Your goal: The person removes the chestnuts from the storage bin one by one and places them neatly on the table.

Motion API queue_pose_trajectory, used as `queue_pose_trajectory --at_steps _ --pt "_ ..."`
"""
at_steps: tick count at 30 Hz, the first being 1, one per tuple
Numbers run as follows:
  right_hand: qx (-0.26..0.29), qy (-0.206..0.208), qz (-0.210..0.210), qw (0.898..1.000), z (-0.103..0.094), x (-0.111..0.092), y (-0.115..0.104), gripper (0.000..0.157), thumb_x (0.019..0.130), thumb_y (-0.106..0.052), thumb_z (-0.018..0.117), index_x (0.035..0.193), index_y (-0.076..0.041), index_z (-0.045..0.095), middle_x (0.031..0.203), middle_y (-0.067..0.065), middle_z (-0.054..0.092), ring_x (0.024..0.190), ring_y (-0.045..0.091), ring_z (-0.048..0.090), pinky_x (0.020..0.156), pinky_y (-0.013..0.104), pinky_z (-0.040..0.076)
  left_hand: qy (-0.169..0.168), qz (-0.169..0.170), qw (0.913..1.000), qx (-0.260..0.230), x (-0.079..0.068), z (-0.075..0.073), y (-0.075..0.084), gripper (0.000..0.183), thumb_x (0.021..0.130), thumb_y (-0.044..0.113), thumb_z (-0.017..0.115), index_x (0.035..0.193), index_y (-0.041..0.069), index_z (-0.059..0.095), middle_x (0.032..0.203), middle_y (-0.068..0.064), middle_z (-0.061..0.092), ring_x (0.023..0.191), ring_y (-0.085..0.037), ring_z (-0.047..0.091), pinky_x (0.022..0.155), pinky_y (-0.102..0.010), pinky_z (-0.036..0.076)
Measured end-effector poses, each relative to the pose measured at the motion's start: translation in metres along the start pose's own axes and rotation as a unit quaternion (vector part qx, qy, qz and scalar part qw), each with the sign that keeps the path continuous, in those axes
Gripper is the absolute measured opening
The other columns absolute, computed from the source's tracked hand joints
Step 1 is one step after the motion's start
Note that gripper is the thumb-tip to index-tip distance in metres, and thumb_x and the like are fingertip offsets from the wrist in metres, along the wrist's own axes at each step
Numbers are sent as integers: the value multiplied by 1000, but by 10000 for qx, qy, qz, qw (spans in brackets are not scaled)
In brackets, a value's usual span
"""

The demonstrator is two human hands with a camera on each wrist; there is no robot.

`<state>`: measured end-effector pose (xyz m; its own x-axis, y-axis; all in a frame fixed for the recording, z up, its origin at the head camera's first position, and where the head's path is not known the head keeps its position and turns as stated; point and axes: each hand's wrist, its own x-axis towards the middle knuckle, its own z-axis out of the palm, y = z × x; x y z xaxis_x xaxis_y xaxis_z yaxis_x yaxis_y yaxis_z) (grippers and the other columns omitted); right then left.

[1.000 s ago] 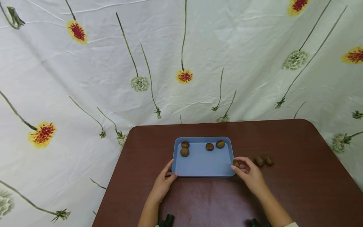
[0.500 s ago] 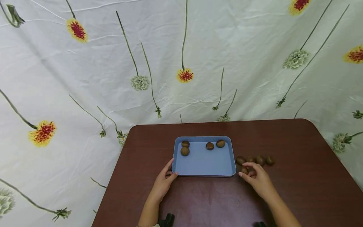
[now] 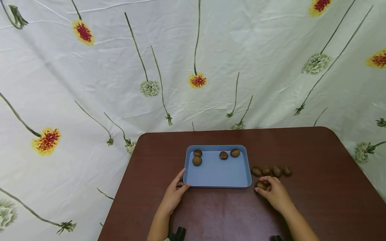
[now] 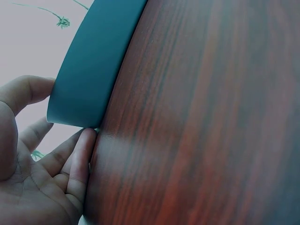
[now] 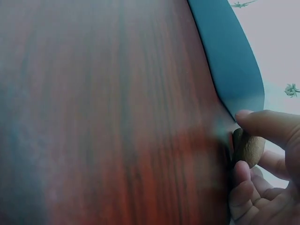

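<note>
A blue rectangular tray point(image 3: 223, 174) lies on the table, with several brown chestnuts point(image 3: 197, 161) in its upper left and upper right parts. My left hand point(image 3: 173, 195) holds the tray's near left corner between thumb and fingers; the tray's side wall point(image 4: 89, 70) shows close up in the left wrist view. Just right of the near right corner, my right hand point(image 3: 276, 196) pinches a chestnut point(image 5: 250, 149) between thumb and fingers, low at the tabletop. Right behind that hand, several more chestnuts point(image 3: 276, 171) sit in a row on the table.
The dark red-brown table point(image 3: 220, 214) has rounded far corners. Behind it hangs a white cloth point(image 3: 271, 50) printed with flowers. A dark wrist strap point(image 3: 177, 234) shows at the lower edge near the left forearm.
My right hand has moved right and towards me with the chestnut, from the tray's right edge to the table in front of the row. The left hand has stayed at its corner.
</note>
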<state>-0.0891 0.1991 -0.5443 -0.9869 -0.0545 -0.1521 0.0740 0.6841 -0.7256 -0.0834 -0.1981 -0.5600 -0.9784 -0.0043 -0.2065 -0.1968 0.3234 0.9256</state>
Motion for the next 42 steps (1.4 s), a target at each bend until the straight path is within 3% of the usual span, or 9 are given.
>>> queue_pose_trajectory --at_steps 8,28,42 --pt "21 -14 -127 9999 -1 0 -1 41 92 -20 73 129 -5 61 125 18 55 88 16 58 68 25 47 10 2 10000 -31 0 0 1 66 99 29 66 156 41 36 154 -10 43 100 -22 52 82 -35 44" --pt "63 75 -30 9999 0 -3 -1 43 94 -22 72 132 -6 60 127 17 56 93 17 61 71 26 48 36 52 10000 -36 1 0 0 66 99 28 67 156 39 36 157 -11 41 104 -22 52 84 -35 44" --pt "301 661 -249 9971 -2 -2 -9 38 97 -23 70 129 -5 62 122 15 59 104 24 63 78 21 50 49 68 10000 6 0 0 0 66 99 29 67 157 38 36 156 -10 42 105 -22 53 84 -35 45"
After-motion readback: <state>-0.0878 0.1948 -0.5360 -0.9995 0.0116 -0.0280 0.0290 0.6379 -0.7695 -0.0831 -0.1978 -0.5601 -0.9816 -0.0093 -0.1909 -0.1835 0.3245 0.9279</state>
